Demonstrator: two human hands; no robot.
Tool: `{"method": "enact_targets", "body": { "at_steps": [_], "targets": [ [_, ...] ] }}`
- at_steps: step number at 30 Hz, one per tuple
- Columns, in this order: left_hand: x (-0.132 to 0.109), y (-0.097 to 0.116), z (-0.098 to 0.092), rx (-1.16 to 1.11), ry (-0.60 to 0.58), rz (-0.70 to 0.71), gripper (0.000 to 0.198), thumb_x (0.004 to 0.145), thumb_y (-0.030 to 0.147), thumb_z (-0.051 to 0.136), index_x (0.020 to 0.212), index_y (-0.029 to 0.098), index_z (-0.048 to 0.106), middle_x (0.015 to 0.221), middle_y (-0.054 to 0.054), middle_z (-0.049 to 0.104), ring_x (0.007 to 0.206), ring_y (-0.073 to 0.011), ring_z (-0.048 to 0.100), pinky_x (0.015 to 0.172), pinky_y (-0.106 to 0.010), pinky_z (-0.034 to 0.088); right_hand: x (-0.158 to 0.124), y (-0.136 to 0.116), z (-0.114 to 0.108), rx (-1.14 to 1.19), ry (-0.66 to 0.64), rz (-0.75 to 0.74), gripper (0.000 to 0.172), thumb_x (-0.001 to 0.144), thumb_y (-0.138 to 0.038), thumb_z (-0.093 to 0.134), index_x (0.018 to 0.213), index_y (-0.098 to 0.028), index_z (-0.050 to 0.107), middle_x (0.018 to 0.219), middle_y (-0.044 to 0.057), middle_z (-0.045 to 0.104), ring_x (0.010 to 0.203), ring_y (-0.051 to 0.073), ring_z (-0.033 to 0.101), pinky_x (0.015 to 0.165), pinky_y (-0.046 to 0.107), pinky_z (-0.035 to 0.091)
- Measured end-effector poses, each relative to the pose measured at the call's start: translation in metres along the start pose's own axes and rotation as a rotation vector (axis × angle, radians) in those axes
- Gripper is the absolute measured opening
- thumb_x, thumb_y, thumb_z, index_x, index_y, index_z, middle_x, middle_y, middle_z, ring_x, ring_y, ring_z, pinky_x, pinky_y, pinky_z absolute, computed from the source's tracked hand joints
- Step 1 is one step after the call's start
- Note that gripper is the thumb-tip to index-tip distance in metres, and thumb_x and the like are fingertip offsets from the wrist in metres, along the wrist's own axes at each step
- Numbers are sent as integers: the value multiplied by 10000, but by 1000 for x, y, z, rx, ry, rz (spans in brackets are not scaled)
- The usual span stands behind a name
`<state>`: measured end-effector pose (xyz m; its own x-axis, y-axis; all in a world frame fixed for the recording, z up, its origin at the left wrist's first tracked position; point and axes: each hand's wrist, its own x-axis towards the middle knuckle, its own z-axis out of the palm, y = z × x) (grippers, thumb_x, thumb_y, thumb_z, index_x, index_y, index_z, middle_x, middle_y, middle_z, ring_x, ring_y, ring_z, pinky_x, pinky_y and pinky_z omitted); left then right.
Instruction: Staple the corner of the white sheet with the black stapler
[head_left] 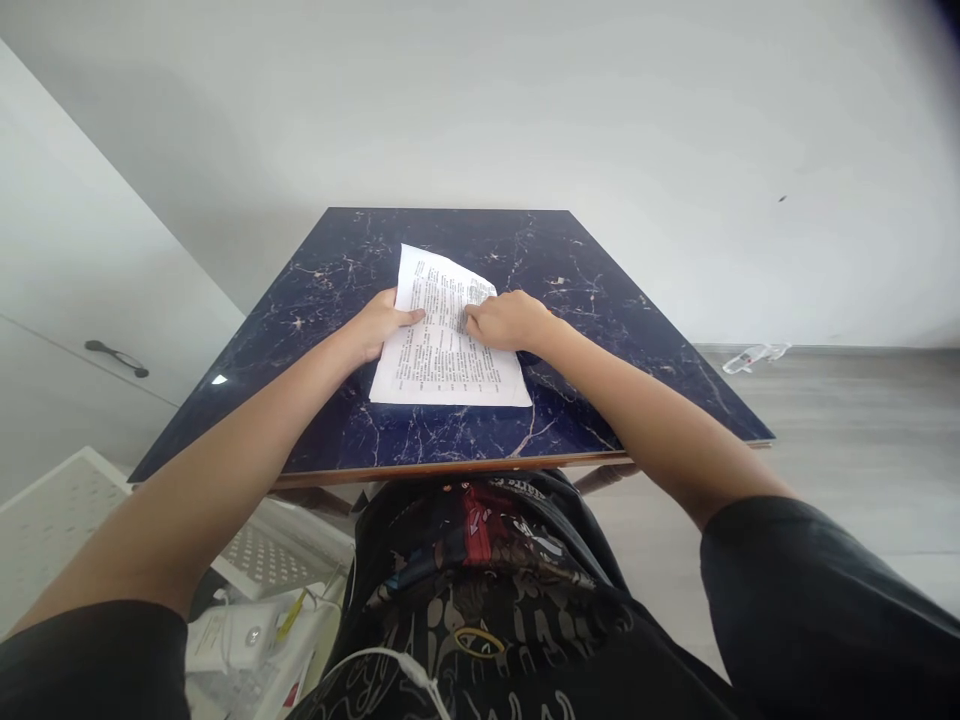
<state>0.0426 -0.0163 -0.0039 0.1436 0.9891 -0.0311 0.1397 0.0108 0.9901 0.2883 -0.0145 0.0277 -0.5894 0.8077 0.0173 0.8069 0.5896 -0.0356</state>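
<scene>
A white printed sheet of paper (442, 350) lies on the dark blue marbled table (337, 290), its far right corner bent up and folded over. My left hand (379, 322) rests on the sheet's left edge, thumb lying across the print, fingers curled at the edge. My right hand (508, 320) is closed on the folded right part of the sheet, fingertips pressing the crease near its middle.
A white cabinet with a dark handle (116, 357) stands to the left. White perforated trays (52, 510) and a white device with cables (247, 630) sit below the table's left front. A clear plastic wrapper (754, 356) lies on the grey floor to the right.
</scene>
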Motion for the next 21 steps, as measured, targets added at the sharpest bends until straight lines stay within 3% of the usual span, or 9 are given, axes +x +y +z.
{"method": "enact_targets", "body": {
  "at_steps": [3, 6, 9, 11, 13, 15, 17, 19, 21],
  "targets": [
    [0, -1, -1, 64, 2, 18, 323, 875, 94, 700, 1194, 147, 694, 1185, -165, 772, 1146, -359, 734, 968, -555, 619, -9, 19, -12, 208, 8, -45, 511, 1091, -545, 266, 856, -216, 578, 802, 82, 642, 713, 230, 567, 725, 406, 417],
    [3, -6, -5, 319, 84, 143, 360, 848, 73, 689, 1199, 150, 688, 1228, -154, 756, 1157, -347, 724, 1032, -561, 579, -21, 49, -24, 379, -119, -169, 464, 1017, -667, 467, 995, -230, 619, 914, 70, 680, 749, 213, 580, 698, 376, 417],
    [6, -12, -14, 646, 214, 264, 567, 799, 107, 758, 1345, 167, 616, 1287, -163, 717, 1229, -384, 671, 1104, -585, 521, -29, 76, -29, 376, -183, -235, 464, 887, -648, 687, 1104, -239, 646, 999, 69, 712, 787, 221, 610, 697, 376, 430],
    [8, -13, -20, 792, 275, 319, 786, 771, 150, 812, 1492, 182, 502, 1374, -189, 664, 1321, -417, 599, 1159, -604, 464, -32, 86, -31, 353, -181, -216, 416, 879, -604, 694, 1072, -235, 672, 991, 71, 722, 786, 224, 621, 701, 387, 441],
    [8, -11, -27, 910, 281, 387, 845, 792, 196, 810, 1555, 196, 447, 1506, -203, 568, 1435, -426, 493, 1226, -609, 383, -34, 91, -32, 340, -182, -174, 361, 882, -563, 687, 1024, -232, 691, 949, 70, 724, 757, 217, 619, 685, 389, 443],
    [7, -6, -30, 1017, 193, 435, 614, 880, 248, 726, 1472, 200, 567, 1605, -186, 480, 1503, -408, 420, 1267, -599, 320, -35, 94, -33, 307, -166, -100, 317, 864, -530, 706, 942, -223, 694, 861, 66, 706, 691, 202, 595, 643, 382, 429],
    [4, -1, -31, 1085, 9, 440, 362, 962, 290, 613, 1302, 201, 703, 1622, -153, 483, 1504, -373, 442, 1274, -569, 317, -35, 95, -33, 267, -120, 6, 291, 846, -499, 724, 850, -213, 673, 773, 60, 672, 628, 186, 562, 599, 373, 406],
    [2, 1, -29, 1106, -166, 424, 329, 991, 333, 564, 1239, 208, 739, 1571, -135, 556, 1460, -337, 509, 1255, -527, 355, -34, 95, -34, 246, -31, 129, 281, 829, -470, 738, 809, -202, 655, 736, 64, 648, 608, 184, 557, 572, 370, 401],
    [2, 1, -27, 1107, -249, 424, 378, 989, 375, 558, 1297, 217, 711, 1510, -123, 617, 1415, -315, 553, 1226, -502, 392, -31, 91, -34, 267, 91, 247, 266, 820, -438, 745, 826, -187, 655, 741, 76, 644, 623, 195, 578, 558, 371, 418]
  ]
}}
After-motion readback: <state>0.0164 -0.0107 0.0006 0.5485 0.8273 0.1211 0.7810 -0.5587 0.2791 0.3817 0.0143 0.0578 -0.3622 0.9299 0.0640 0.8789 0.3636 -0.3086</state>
